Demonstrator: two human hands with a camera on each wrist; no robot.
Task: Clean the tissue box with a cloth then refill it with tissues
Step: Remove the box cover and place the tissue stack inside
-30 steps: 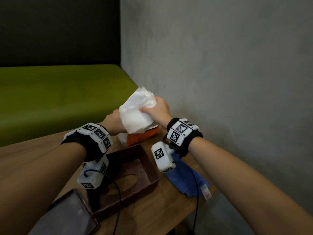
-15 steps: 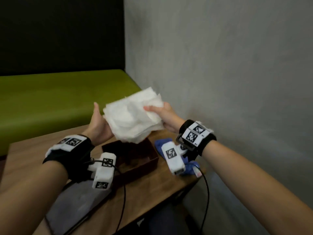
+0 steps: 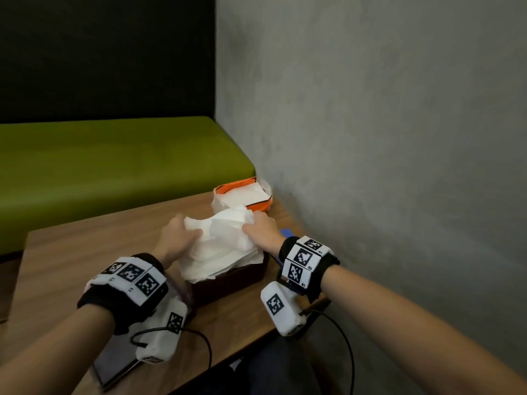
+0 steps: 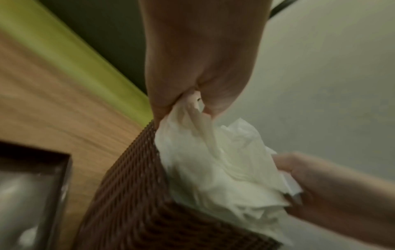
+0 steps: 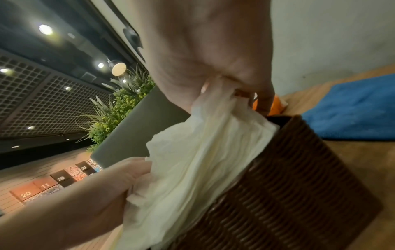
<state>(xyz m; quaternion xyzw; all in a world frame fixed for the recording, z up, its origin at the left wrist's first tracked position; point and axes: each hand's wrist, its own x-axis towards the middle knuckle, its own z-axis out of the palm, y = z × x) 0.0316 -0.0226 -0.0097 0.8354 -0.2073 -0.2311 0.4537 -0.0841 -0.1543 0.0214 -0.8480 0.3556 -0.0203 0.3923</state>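
A thick white stack of tissues (image 3: 225, 246) sits partly inside the brown woven tissue box (image 3: 228, 283) on the wooden table (image 3: 85, 246), its top bulging above the rim. My left hand (image 3: 176, 235) grips the stack's left side (image 4: 192, 135). My right hand (image 3: 261, 226) grips its right side (image 5: 213, 135). The woven box wall (image 5: 288, 194) shows close under the right wrist. The blue cloth (image 3: 285, 232) lies on the table just right of the box, mostly hidden by my right hand; it shows plainly as blue cloth (image 5: 352, 108) in the right wrist view.
An orange tissue pack (image 3: 242, 196) with white tissues stands open at the table's far right corner against the grey wall (image 3: 370, 138). A dark flat lid (image 3: 119, 360) lies near the front edge under my left wrist. A green bench (image 3: 114, 158) runs behind the table.
Both hands have carried the tissue stack from above the orange pack toward me and down into the brown box. The view has pulled back.
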